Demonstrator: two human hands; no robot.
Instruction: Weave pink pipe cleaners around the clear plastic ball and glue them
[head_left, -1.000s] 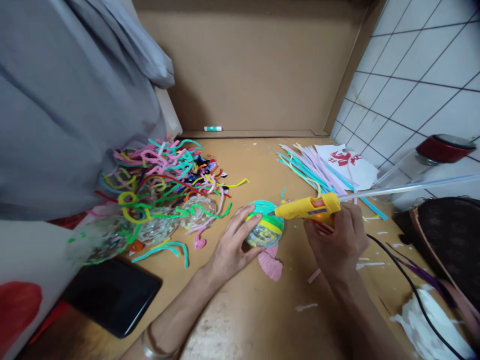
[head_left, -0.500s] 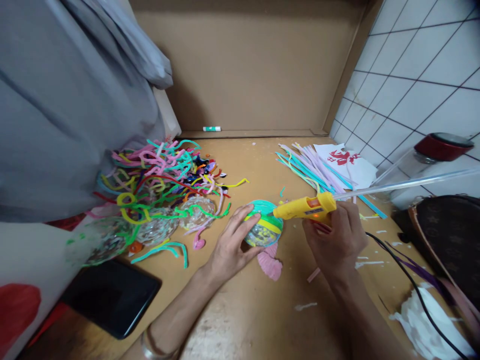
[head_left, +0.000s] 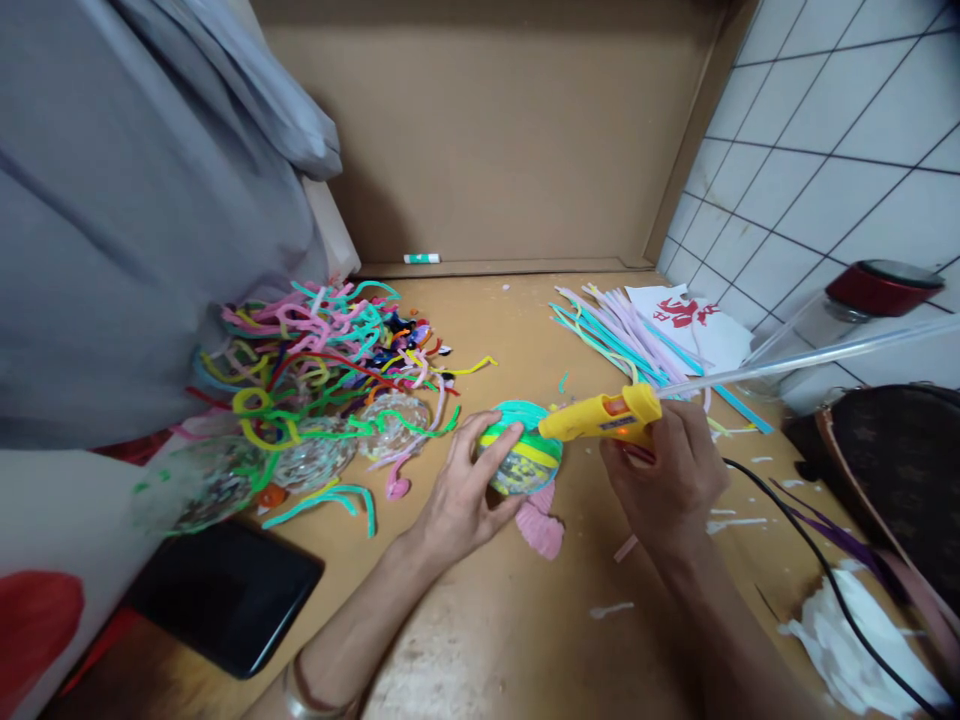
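Observation:
My left hand (head_left: 466, 478) grips the left side of a round disc (head_left: 525, 468) banded in teal, green and yellow, its lower part clear with yellow specks. My right hand (head_left: 667, 475) is wrapped round the handle of a yellow glue gun (head_left: 600, 415), whose nozzle meets the disc's right upper side near the green band. A long clear glue stick (head_left: 810, 354) sticks out of the gun's back toward the right. Under the disc's lower edge lies a pink ruffled piece (head_left: 541, 530) on the table.
Tangled pipe cleaners (head_left: 322, 340) and several clear discs (head_left: 311, 458) lie at left, above a black tablet (head_left: 225, 595). Straight pipe cleaners (head_left: 622, 335) rest at back right. A red-lidded jar (head_left: 885, 290), brown bag (head_left: 900, 470), crumpled tissue (head_left: 862, 635) and black cord (head_left: 817, 560) line the right.
The glue gun and my right hand have shifted slightly left, with the nozzle moving along the disc's band. The disc has tilted a little in my left hand.

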